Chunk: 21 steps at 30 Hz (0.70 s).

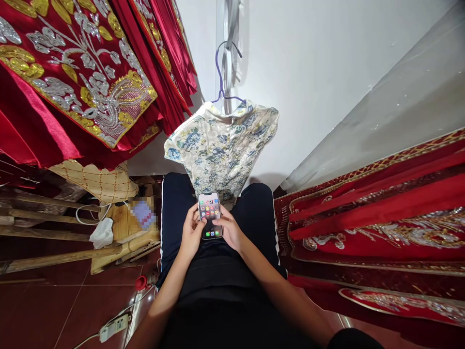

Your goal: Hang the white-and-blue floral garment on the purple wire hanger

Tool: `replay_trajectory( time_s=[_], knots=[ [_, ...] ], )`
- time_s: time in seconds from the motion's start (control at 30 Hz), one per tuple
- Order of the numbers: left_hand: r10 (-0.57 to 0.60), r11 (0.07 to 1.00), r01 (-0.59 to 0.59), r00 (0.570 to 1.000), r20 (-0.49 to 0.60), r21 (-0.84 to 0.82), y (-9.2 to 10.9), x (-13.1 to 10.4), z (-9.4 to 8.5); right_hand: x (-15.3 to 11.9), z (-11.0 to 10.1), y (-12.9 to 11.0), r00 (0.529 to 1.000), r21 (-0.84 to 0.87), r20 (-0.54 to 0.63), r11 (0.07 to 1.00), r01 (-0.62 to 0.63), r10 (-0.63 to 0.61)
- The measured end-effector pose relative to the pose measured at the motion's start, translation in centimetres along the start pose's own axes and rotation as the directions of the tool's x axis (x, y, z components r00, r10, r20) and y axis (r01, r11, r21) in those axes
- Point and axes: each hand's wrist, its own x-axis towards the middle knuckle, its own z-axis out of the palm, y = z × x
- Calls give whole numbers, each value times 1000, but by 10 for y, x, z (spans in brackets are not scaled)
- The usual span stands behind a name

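Note:
Both my hands hold a smartphone point(210, 216) above my lap, its lit screen showing rows of app icons. My left hand point(192, 229) wraps the phone's left edge, with the thumb over the lower screen. On the opposite edge, my right hand point(231, 228) grips it, thumb also over the glass. Just beyond the phone hangs a short-sleeved floral garment point(223, 145) in cream, blue and green. It is on a purple hanger point(220, 72) hooked to a metal wall rail point(228, 63). The garment's lower end is partly hidden behind the phone.
Red embroidered garments point(90, 72) hang at upper left, and more red embroidered cloth point(381, 228) lies at right. A bamboo chair point(109, 254) stands at left, holding a crumpled white tissue point(101, 234). A power strip point(114, 328) with a cable lies on the tiled floor point(47, 310).

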Motion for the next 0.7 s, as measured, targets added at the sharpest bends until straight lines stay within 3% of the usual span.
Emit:
replay_trajectory(
  time_s=[0.2, 0.43, 0.7],
  knots=[
    [-32, 999, 33, 997, -75, 11, 4, 1, 1, 0, 0, 2, 1000, -58, 9, 998, 8, -8],
    [-19, 980, 66, 970, -244, 189, 6, 12, 1, -2, 2, 3, 997, -114, 76, 993, 2, 7],
    [-51, 989, 68, 990, -132, 129, 9, 6, 4, -2, 0, 0, 1000, -65, 16, 998, 19, -18]
  ],
)
